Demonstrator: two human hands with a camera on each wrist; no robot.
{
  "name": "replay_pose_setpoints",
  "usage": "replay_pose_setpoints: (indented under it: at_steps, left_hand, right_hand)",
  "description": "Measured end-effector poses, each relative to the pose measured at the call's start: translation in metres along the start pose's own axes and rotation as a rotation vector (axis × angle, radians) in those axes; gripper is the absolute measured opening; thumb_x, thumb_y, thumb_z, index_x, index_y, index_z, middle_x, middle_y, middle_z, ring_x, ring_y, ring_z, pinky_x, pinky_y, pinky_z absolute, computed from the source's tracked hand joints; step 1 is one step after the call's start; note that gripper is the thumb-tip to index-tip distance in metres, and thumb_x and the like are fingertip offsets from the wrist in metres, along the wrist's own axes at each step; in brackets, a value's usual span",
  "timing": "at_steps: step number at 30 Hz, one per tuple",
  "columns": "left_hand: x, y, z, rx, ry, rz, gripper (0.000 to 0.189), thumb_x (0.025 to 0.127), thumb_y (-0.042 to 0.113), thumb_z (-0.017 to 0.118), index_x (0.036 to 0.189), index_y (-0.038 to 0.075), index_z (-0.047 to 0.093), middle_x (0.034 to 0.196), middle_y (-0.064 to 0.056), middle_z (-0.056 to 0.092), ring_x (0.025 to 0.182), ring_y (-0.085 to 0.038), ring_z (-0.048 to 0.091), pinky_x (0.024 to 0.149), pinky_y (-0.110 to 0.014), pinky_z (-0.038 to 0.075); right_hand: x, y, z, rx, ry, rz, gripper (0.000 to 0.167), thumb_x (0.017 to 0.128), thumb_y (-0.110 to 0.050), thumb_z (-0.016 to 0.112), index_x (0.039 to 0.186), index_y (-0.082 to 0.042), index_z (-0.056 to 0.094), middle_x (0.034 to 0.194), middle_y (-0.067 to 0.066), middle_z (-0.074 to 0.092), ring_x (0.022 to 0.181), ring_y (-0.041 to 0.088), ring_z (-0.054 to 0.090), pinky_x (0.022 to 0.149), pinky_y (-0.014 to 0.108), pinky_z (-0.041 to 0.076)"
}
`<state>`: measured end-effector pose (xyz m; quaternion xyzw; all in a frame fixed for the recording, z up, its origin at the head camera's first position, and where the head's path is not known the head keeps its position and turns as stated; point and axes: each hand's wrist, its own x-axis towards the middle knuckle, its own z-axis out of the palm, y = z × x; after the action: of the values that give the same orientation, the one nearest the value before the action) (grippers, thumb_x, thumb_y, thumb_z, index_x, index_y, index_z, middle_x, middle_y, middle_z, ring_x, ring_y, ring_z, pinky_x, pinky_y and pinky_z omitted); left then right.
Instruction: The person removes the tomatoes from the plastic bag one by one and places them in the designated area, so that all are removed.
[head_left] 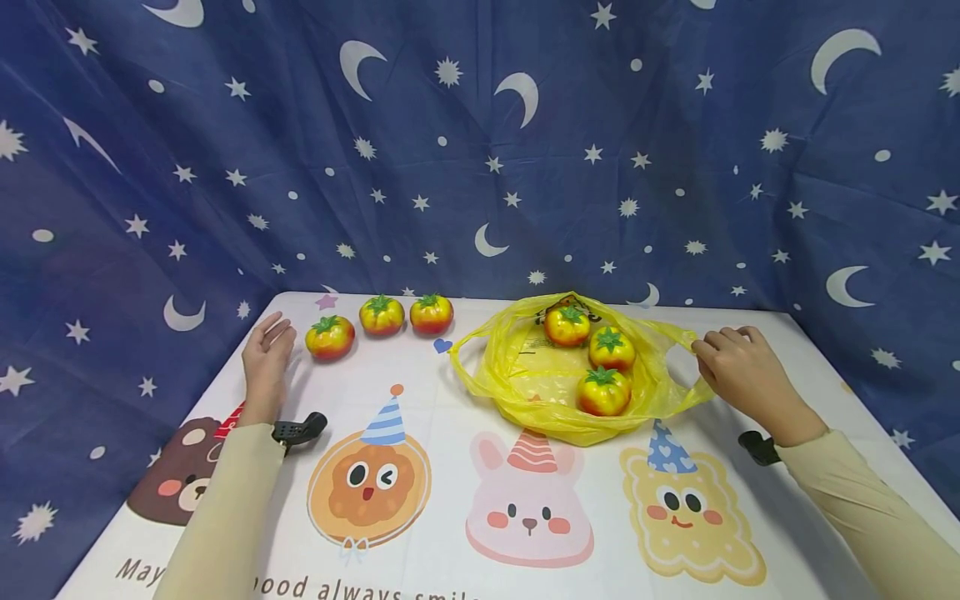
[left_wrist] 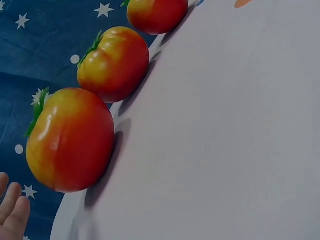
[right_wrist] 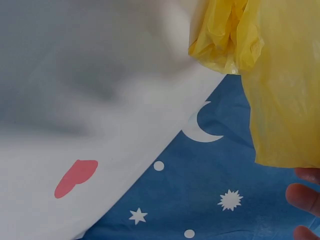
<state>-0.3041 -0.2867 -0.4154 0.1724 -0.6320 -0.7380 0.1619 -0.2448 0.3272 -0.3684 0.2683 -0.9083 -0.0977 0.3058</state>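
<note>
A yellow plastic bag point(head_left: 517, 408) lies spread with its mouth facing up, three red-yellow tomatoes inside: one at the back point(head_left: 567, 327), one in the middle point(head_left: 612, 348) and one at the front point(head_left: 603, 392). My right hand point(head_left: 738, 367) pinches the bag's right handle; in the right wrist view the yellow film point(right_wrist: 285, 90) hangs beside the fingertips point(right_wrist: 302, 197). Three more tomatoes sit at the back left: the nearest point(head_left: 330, 337), a second point(head_left: 382, 316) and a third point(head_left: 431, 315). My left hand point(head_left: 267, 358) is held, fingers loosely extended and holding nothing, just left of the nearest tomato point(left_wrist: 72, 142).
The white tablecloth point(head_left: 450, 492) bears printed cartoon faces and lettering. A blue curtain point(head_left: 420, 125) with moons and stars stands behind the table's back edge and along both sides. The bag's left handle point(head_left: 461, 367) lies loose on the table.
</note>
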Motion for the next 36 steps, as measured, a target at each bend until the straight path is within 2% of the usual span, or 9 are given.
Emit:
replay_pose_setpoints:
  at_steps: [4,8,13,17,25,29,33,36]
  left_hand:
    - [-0.003,0.002,0.003,-0.012,0.006,0.092,0.047,0.094,0.011,0.053,0.14,0.012,0.043,0.139,-0.009,0.047,0.124,-0.013,0.047,0.107,-0.019,0.038]
    - [-0.007,0.006,0.01,-0.041,-0.014,0.168,0.045,0.092,0.005,0.054,0.136,0.006,0.046,0.125,-0.005,0.054,0.115,-0.01,0.052,0.1,-0.014,0.043]
    - [-0.015,0.011,0.023,-0.049,-0.076,0.207,0.043,0.092,0.001,0.054,0.134,0.002,0.046,0.113,0.004,0.056,0.107,-0.004,0.054,0.097,-0.012,0.044]
    - [-0.022,0.016,0.033,-0.014,-0.119,0.208,0.043,0.093,0.0,0.052,0.135,0.001,0.044,0.114,0.005,0.055,0.112,-0.008,0.053,0.101,-0.014,0.042]
    - [-0.035,0.021,0.053,0.095,-0.198,0.195,0.044,0.095,0.004,0.051,0.138,0.006,0.043,0.136,-0.011,0.049,0.128,-0.017,0.047,0.107,-0.02,0.037]
    - [-0.04,0.023,0.063,0.168,-0.261,0.191,0.045,0.095,0.005,0.049,0.14,0.005,0.04,0.14,-0.015,0.046,0.131,-0.022,0.045,0.105,-0.019,0.039]
    - [-0.047,0.023,0.072,0.183,-0.335,0.182,0.046,0.095,0.002,0.049,0.14,0.003,0.039,0.14,-0.017,0.045,0.131,-0.026,0.043,0.104,-0.019,0.041]
    - [-0.051,0.023,0.079,0.191,-0.381,0.184,0.046,0.095,0.002,0.049,0.14,0.003,0.038,0.141,-0.017,0.045,0.132,-0.027,0.043,0.107,-0.024,0.039]
  right_hand:
    - [0.0,0.001,0.0,0.002,0.008,-0.005,0.018,0.064,0.001,0.077,0.076,-0.001,0.063,0.071,0.015,0.063,0.068,0.032,0.058,0.071,0.051,0.047]
    - [-0.001,0.001,0.001,0.003,0.017,-0.012,0.018,0.064,0.001,0.076,0.076,0.0,0.063,0.071,0.015,0.063,0.068,0.032,0.058,0.07,0.05,0.047]
    - [-0.001,0.001,0.001,0.008,0.02,-0.014,0.018,0.064,0.001,0.076,0.076,0.0,0.063,0.071,0.015,0.063,0.067,0.032,0.057,0.07,0.05,0.047]
    - [0.0,0.001,0.0,0.01,0.02,-0.015,0.018,0.064,0.001,0.076,0.076,0.0,0.063,0.071,0.015,0.063,0.067,0.032,0.057,0.069,0.05,0.047]
    - [0.0,0.002,-0.002,0.02,0.03,-0.02,0.018,0.063,0.001,0.075,0.076,0.0,0.062,0.07,0.015,0.062,0.066,0.032,0.057,0.069,0.05,0.046]
    - [0.0,0.002,-0.002,0.023,0.024,-0.017,0.018,0.063,0.001,0.075,0.076,0.0,0.063,0.071,0.015,0.063,0.066,0.032,0.057,0.07,0.051,0.046]
    - [0.0,0.001,-0.002,0.024,0.02,-0.012,0.018,0.064,0.001,0.075,0.076,0.0,0.063,0.071,0.015,0.063,0.067,0.032,0.058,0.07,0.051,0.046]
    - [0.0,0.001,-0.002,0.022,0.018,-0.007,0.018,0.064,0.001,0.075,0.076,0.0,0.063,0.071,0.015,0.063,0.067,0.032,0.058,0.071,0.051,0.046]
